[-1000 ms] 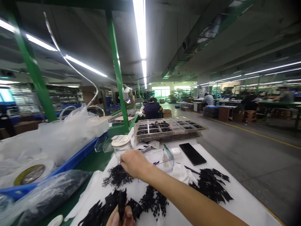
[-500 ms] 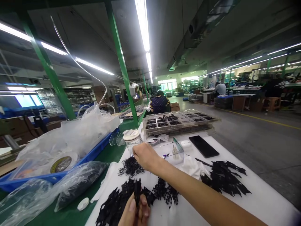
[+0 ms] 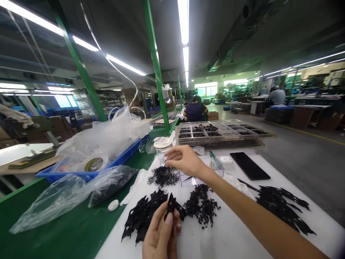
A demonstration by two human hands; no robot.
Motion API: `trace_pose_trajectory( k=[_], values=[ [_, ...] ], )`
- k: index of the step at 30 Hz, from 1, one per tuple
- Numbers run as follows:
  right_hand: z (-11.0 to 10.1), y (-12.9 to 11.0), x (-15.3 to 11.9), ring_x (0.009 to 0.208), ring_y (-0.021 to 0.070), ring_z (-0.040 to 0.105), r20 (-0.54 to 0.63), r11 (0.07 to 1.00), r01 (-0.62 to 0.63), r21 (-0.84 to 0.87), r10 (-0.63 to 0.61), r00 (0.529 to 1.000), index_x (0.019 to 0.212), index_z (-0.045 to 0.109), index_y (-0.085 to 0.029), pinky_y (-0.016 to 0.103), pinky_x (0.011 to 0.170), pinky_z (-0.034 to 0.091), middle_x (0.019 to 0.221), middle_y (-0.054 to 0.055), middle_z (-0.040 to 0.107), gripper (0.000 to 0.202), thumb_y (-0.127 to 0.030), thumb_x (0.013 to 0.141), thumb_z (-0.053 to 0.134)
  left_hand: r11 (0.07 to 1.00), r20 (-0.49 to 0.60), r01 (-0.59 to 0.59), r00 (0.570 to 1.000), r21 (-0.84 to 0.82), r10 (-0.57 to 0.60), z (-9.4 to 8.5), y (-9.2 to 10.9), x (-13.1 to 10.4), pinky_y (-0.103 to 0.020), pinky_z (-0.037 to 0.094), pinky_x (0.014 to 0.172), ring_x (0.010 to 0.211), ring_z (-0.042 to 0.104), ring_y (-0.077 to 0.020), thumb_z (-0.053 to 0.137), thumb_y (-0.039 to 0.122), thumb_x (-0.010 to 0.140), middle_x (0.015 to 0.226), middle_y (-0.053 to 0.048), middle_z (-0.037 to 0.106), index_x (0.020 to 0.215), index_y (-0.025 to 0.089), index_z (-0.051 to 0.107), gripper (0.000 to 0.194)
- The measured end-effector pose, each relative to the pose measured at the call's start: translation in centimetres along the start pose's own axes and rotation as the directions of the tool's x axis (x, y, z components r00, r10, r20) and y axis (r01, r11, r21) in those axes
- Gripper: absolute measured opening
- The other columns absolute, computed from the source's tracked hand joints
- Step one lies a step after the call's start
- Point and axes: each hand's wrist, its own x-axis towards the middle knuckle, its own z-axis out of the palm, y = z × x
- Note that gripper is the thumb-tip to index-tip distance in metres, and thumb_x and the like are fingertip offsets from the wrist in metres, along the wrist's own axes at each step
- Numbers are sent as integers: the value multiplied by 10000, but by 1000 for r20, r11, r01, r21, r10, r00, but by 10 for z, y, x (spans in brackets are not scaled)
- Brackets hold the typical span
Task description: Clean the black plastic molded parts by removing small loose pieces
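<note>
In my left hand, low in the middle of the head view, a thin black molded part stands pinched between thumb and fingers. A pile of similar flat black parts lies beside and behind that hand. My right hand hovers above a heap of small thin black pieces, fingers partly spread, with nothing visible in them. Its fingertips are just in front of a clear jar with a white lid; whether they touch it I cannot tell. Small black blocks are scattered right of my left hand.
A clear box sits behind my right forearm, near a black phone. More black parts lie at right. Divided trays are stacked behind. At left are a blue bin and a plastic bag. A person sits farther off.
The view has swung left, so things appear farther right. My right hand has lifted slightly off the heap and its fingers have loosened. My left hand still holds the black part, now tilted.
</note>
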Motion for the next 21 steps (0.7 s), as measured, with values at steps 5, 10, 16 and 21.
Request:
trace_pose_trajectory(
  k=[5, 10, 16, 21],
  values=[
    [-17, -11, -7, 879, 156, 765, 146, 972, -55, 229, 21, 989, 1062, 786, -129, 268, 859, 622, 926, 75, 799, 191, -131, 873, 760, 998, 34, -22, 999, 53, 21, -2, 2, -1, -261, 546, 596, 597, 634, -149, 954, 299, 624, 760, -59, 735, 1009, 151, 711, 478],
    [-23, -4, -7, 845, 136, 752, 286, 940, -109, 324, 13, 958, 1016, 804, -139, 248, 836, 622, 872, 57, 792, 168, -153, 849, 803, 999, 93, -17, 996, 43, 13, -2, 4, 1, -215, 507, 542, 529, 583, -103, 962, 305, 627, 778, -49, 748, 951, 178, 636, 477],
    [-24, 5, -7, 689, 115, 730, 404, 900, -186, 394, 12, 915, 904, 788, -126, 194, 672, 604, 777, 56, 766, 309, -429, 854, 822, 998, 104, -17, 994, 56, 11, -2, 3, 2, -218, 503, 523, 523, 579, -112, 930, 307, 657, 791, -64, 757, 922, 192, 574, 457],
    [-21, 8, -6, 607, 88, 693, 397, 872, -223, 436, 36, 917, 857, 770, -119, 148, 560, 551, 741, 46, 744, 396, -508, 823, 835, 998, 107, 4, 994, 66, -11, 2, 8, 2, -208, 511, 539, 529, 554, -104, 925, 288, 636, 704, -5, 689, 838, 200, 569, 418]
  ],
)
